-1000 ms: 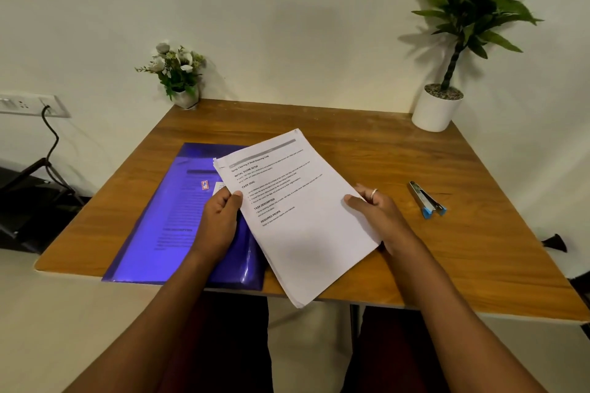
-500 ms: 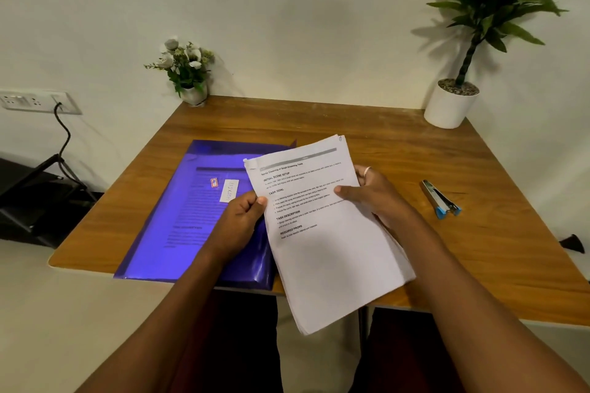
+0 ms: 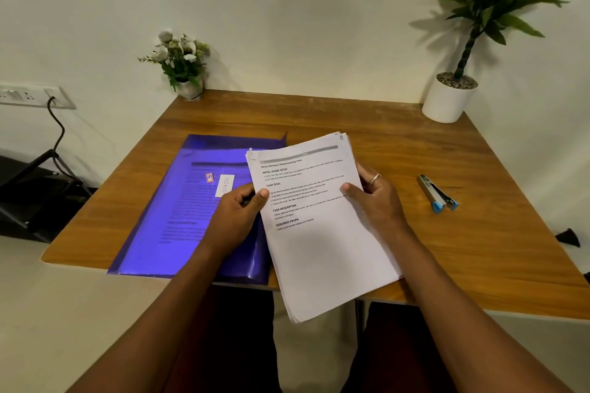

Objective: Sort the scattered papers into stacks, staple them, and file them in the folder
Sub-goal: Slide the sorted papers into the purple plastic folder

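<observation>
A stack of printed white papers point(image 3: 322, 242) is held above the wooden table's near edge, tilted slightly, its lower end hanging past the edge. My left hand point(image 3: 238, 217) grips the stack's left edge, thumb on the top sheet. My right hand point(image 3: 376, 198) grips the right edge, thumb on the text, a ring on one finger. A translucent purple folder point(image 3: 178, 214) lies flat on the table to the left, with papers showing inside it. A small silver and blue stapler point(image 3: 438, 194) lies on the table to the right of my right hand.
The wooden table point(image 3: 479, 249) stands against a white wall. A small flower pot point(image 3: 183, 65) sits at the back left corner, a white potted plant point(image 3: 450, 99) at the back right. A wall socket with a black cable point(image 3: 54, 112) is at the left.
The stack has turned from a steep diagonal to nearly upright in front of me. Both hands slid up along its side edges, and the right thumb now lies on the text.
</observation>
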Tool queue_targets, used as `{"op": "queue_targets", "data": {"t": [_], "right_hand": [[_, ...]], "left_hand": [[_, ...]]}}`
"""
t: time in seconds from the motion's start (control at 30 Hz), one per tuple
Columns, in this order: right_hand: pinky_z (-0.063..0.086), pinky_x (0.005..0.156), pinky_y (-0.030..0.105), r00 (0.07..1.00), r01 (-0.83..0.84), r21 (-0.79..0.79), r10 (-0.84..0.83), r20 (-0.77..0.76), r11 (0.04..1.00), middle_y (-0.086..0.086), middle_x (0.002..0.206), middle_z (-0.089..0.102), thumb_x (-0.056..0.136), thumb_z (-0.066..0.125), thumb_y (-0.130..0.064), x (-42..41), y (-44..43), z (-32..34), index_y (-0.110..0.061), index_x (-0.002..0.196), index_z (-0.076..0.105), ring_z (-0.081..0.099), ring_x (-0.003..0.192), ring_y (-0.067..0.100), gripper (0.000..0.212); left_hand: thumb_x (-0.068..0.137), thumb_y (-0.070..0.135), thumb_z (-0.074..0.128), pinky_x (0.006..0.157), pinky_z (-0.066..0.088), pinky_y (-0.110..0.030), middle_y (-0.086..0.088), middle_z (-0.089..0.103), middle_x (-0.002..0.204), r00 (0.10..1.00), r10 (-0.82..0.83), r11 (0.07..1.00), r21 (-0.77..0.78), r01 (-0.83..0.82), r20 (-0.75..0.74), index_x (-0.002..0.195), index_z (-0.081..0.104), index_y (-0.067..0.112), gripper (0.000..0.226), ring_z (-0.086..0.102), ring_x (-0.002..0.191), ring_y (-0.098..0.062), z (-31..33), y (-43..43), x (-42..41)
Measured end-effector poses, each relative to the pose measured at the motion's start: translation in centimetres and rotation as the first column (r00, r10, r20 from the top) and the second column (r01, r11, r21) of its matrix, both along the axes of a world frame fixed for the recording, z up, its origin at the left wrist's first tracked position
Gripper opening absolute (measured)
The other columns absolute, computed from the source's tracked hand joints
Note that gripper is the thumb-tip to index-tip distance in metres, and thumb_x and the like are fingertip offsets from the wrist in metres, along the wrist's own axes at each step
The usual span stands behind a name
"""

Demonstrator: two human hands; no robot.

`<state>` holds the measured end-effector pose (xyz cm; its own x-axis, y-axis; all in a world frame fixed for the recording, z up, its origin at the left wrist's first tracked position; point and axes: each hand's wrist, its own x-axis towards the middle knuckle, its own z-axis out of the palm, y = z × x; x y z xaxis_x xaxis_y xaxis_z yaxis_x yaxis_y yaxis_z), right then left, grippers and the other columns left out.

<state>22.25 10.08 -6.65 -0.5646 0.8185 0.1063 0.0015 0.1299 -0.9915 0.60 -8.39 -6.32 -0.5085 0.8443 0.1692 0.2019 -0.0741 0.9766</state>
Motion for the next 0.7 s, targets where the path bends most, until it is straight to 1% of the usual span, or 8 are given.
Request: {"op": "queue_targets", "data": {"t": [0.17, 0.3, 0.37, 0.43, 0.5, 0.57, 0.63, 0.7], "right_hand": [[0.057, 0.092, 0.031, 0.979, 0.205, 0.092, -0.203, -0.026, 0.974, -0.005, 0.13, 0.066, 0.084, 0.081, -0.017, -0.6, 0.6, -0.5, -0.017, 0.116, 0.075, 0.064, 0.119, 0.013, 0.033], [0.059, 0.087, 0.028, 0.941, 0.313, -0.028, -0.314, -0.122, 0.949, 0.0, 0.11, 0.073, 0.087, 0.076, -0.008, -0.9, 0.3, -0.3, -0.016, 0.095, 0.075, 0.07, 0.107, 0.019, 0.011], [0.06, 0.088, 0.036, 0.929, 0.241, -0.185, -0.282, -0.238, 0.953, 0.004, 0.102, 0.076, 0.086, 0.078, -0.015, -0.5, 0.4, 0.0, -0.014, 0.095, 0.071, 0.072, 0.101, 0.022, 0.012], [0.061, 0.087, 0.037, 0.913, 0.12, -0.295, -0.222, -0.341, 0.948, 0.005, 0.101, 0.077, 0.089, 0.071, -0.015, 0.3, 0.7, 0.3, -0.011, 0.101, 0.062, 0.073, 0.099, 0.023, 0.015], [0.06, 0.09, 0.041, 0.904, 0.05, -0.339, -0.187, -0.385, 0.94, 0.006, 0.108, 0.076, 0.095, 0.061, -0.007, 0.8, 0.9, 0.5, -0.011, 0.106, 0.057, 0.071, 0.105, 0.026, 0.012], [0.059, 0.092, 0.041, 0.901, 0.014, -0.349, -0.163, -0.401, 0.937, 0.007, 0.11, 0.075, 0.088, 0.066, -0.011, 1.0, 1.0, 0.5, -0.011, 0.11, 0.055, 0.07, 0.106, 0.026, 0.024], [0.06, 0.088, 0.037, 0.901, 0.0, -0.342, -0.148, -0.407, 0.94, 0.005, 0.107, 0.076, 0.087, 0.065, -0.008, 1.0, 1.0, 0.6, -0.011, 0.111, 0.056, 0.071, 0.102, 0.022, 0.026], [0.059, 0.087, 0.033, 0.905, -0.009, -0.349, -0.141, -0.402, 0.937, 0.002, 0.103, 0.076, 0.096, 0.049, 0.008, 0.9, 1.1, 0.5, -0.012, 0.111, 0.059, 0.07, 0.1, 0.019, 0.027]], "left_hand": [[0.105, 0.031, 0.051, 0.093, 0.045, -0.01, 0.022, 0.07, 0.123, 0.996, -0.031, 0.999, -0.04, 0.028, -0.085, 0.132, 0.066, 0.017, 0.034, 0.062, 0.119, 0.003, 0.1, -0.1, 0.2], [0.106, 0.048, 0.044, 0.111, 0.041, -0.023, 0.019, 0.058, 0.143, 0.991, -0.056, 0.997, -0.068, 0.048, -0.119, 0.146, 0.054, 0.021, 0.05, 0.049, 0.137, -0.002, -0.7, 0.2, -0.6], [0.104, 0.059, 0.04, 0.12, 0.031, -0.03, 0.018, 0.042, 0.157, 0.991, -0.019, 0.995, -0.104, 0.005, -0.135, 0.156, 0.04, 0.026, 0.062, 0.035, 0.146, 0.001, -1.0, 0.4, -0.9], [0.103, 0.055, 0.037, 0.124, 0.025, -0.028, 0.018, 0.036, 0.159, 0.991, 0.038, 0.993, -0.109, -0.053, -0.13, 0.157, 0.036, 0.025, 0.062, 0.028, 0.146, 0.007, -1.1, 0.4, -0.9], [0.104, 0.046, 0.04, 0.121, 0.026, -0.02, 0.018, 0.039, 0.155, 0.989, 0.06, 0.992, -0.106, -0.075, -0.134, 0.156, 0.038, 0.025, 0.055, 0.032, 0.142, 0.01, -1.0, 0.5, -0.7], [0.104, 0.048, 0.047, 0.111, 0.034, -0.013, 0.019, 0.05, 0.145, 0.986, 0.041, 0.991, -0.117, -0.06, -0.163, 0.154, 0.042, 0.033, 0.052, 0.045, 0.129, 0.008, -1.1, 0.6, -0.8], [0.097, 0.061, 0.051, 0.105, 0.04, -0.019, 0.021, 0.057, 0.132, 0.985, 0.01, 0.992, -0.121, -0.031, -0.172, 0.151, 0.045, 0.039, 0.059, 0.053, 0.118, 0.003, -1.3, 0.7, -1.0], [0.09, 0.067, 0.053, 0.11, 0.038, -0.023, 0.022, 0.057, 0.14, 0.986, 0.006, 0.992, -0.12, -0.027, -0.169, 0.149, 0.048, 0.041, 0.065, 0.05, 0.131, 0.004, -1.4, 0.6, -1.0]]}}
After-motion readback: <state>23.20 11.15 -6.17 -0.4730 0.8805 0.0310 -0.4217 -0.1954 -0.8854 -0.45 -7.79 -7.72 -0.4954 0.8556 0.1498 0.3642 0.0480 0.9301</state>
